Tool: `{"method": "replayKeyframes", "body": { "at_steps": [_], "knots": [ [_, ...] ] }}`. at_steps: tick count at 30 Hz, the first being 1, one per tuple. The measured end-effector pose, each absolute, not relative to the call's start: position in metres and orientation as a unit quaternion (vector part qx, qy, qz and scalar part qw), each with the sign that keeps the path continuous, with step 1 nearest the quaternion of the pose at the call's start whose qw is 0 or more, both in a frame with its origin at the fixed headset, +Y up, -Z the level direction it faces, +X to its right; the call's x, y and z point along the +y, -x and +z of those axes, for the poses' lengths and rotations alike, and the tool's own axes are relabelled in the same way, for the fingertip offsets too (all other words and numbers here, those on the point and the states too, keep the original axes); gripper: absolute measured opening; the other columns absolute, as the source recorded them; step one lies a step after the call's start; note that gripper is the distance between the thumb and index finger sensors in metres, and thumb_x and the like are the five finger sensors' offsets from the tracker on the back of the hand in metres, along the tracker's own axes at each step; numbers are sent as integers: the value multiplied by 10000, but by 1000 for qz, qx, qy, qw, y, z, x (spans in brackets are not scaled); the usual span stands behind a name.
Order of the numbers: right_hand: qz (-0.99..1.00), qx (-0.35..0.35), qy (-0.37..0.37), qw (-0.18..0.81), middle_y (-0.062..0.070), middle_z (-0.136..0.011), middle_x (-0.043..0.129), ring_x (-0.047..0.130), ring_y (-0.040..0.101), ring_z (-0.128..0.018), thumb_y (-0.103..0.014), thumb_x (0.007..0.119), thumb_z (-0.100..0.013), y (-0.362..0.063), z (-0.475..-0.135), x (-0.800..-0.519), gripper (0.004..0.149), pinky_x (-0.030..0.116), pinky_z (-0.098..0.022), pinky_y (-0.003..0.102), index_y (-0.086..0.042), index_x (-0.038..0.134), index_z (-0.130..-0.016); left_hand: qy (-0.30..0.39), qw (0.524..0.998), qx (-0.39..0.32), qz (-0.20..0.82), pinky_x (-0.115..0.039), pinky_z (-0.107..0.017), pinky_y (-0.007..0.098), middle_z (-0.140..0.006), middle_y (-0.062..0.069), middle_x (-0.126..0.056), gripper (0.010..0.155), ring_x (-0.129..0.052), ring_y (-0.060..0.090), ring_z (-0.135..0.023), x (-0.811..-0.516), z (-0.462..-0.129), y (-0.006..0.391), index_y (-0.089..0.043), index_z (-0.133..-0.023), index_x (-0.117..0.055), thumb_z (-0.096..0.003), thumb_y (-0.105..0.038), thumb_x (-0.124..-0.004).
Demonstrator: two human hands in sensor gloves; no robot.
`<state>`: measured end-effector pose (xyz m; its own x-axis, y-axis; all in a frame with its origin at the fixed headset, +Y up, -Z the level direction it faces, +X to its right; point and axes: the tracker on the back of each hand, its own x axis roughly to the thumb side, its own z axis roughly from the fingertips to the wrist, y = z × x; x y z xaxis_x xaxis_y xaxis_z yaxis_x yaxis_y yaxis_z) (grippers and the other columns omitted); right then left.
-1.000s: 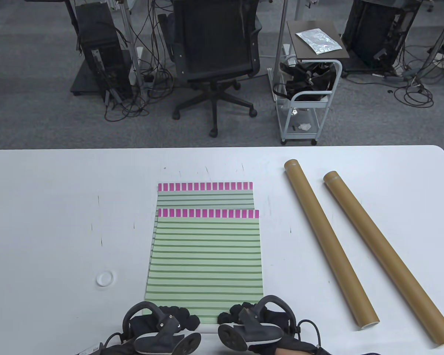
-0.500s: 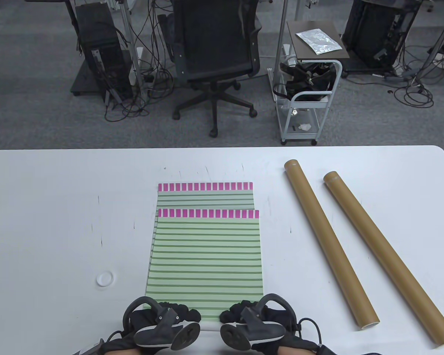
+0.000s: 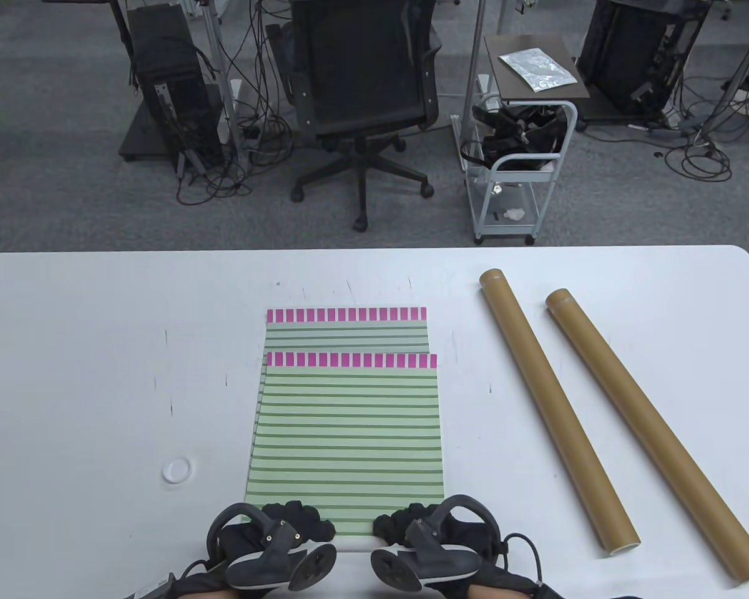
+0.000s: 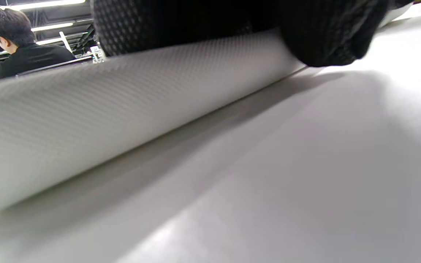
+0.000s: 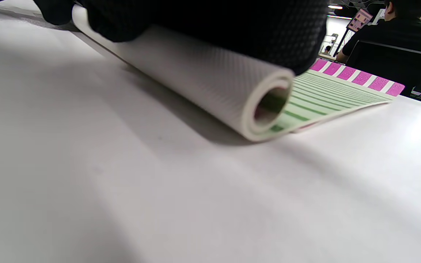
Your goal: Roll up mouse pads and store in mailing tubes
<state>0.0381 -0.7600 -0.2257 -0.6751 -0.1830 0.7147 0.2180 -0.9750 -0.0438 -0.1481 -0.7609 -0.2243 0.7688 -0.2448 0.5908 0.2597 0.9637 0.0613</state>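
Table (image 3: 68, 374): we see it span the near half of the table view, floor behind it
Top mouse pad (image 3: 348, 437): at table centre, lying on the lower mouse pad (image 3: 347, 334), whose far edge sticks out behind it
Rolled edge (image 5: 210, 84): near end of the top pad, curled into a roll on the table
Left hand (image 3: 274, 540): on the roll's left part
Right hand (image 3: 430, 536): on the roll's right part, beside the left
Two mailing tubes (image 3: 555, 405): right of the pads, side by side, apart, slanting from far-left to near-right
Small cap (image 3: 177, 469): left of the pads, near our left hand
Chair (image 3: 359, 93): on the floor behind the table
Cart (image 3: 518, 156): right of the chair
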Motion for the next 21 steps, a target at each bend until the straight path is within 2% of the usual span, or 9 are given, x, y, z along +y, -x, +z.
{"method": "replayKeyframes", "body": {
  "at_steps": [2,3,4,8,11,13,15,18,21],
  "knots": [
    [-915,-30,390,103,28,-797,857,921,231,-602,-398,764,-429,-41,-228,-757,576,810,-488,382,-172,690,-953,-3,938,-316,-143,-877,-466,226,-766,-111,-937,481,-989,132,-631,-760,-223,147,-370,-811,-817,-352,-515,-816],
    [-915,-22,389,105,12,-775,870,931,211,-583,-388,776,-424,-41,-228,-756,549,818,-477,367,-188,710,-930,-6,936,-320,-149,-882,-458,219,-757,-118,-947,473,-1000,123,-622,-759,-222,147,-373,-805,-823,-354,-516,-809],
    [-913,-13,394,107,1,-752,891,945,198,-566,-390,781,-419,-41,-228,-753,533,829,-465,353,-196,733,-913,-3,934,-326,-144,-888,-442,208,-741,-119,-961,466,-1012,112,-605,-757,-222,147,-374,-796,-832,-354,-517,-803],
    [-911,-69,393,103,18,-741,924,968,214,-568,-353,765,-441,-40,-231,-750,497,843,-450,357,-173,772,-904,49,933,-343,-97,-910,-371,192,-691,-99,-992,458,-1046,111,-533,-755,-224,148,-334,-789,-845,-365,-495,-785],
    [-911,-71,393,101,35,-735,932,974,226,-558,-330,747,-451,-39,-230,-750,486,846,-439,362,-155,782,-903,57,932,-343,-99,-921,-347,180,-691,-114,-986,485,-1054,111,-524,-755,-224,148,-377,-852,-721,-380,-477,-766],
    [-912,-64,391,103,30,-736,929,974,219,-555,-323,717,-457,-41,-230,-751,484,847,-436,355,-158,775,-908,51,932,-342,-110,-922,-351,184,-711,-110,-975,430,-1050,128,-531,-756,-222,148,-411,-830,-742,-402,-457,-735],
    [-914,-69,388,94,37,-740,918,969,227,-556,-306,696,-464,-41,-231,-752,477,842,-439,360,-156,771,-911,43,935,-335,-104,-929,-365,198,-727,-103,-974,399,-1050,149,-544,-756,-222,146,-381,-797,-805,-408,-434,-732],
    [-914,-73,387,101,42,-755,896,951,239,-577,-278,665,-481,-41,-230,-755,464,828,-459,374,-158,743,-923,42,941,-322,-100,-880,-465,232,-796,-120,-908,390,-969,163,-672,-759,-224,146,-377,-784,-822,-407,-417,-728],
    [-915,-55,383,114,50,-829,849,896,280,-667,-284,667,-487,-41,-228,-756,477,791,-523,414,-180,725,-949,60,947,-305,-80,-870,-459,235,-762,-100,-915,386,-967,160,-620,-761,-229,147,-369,-773,-832,-408,-406,-712]
  ]
}}
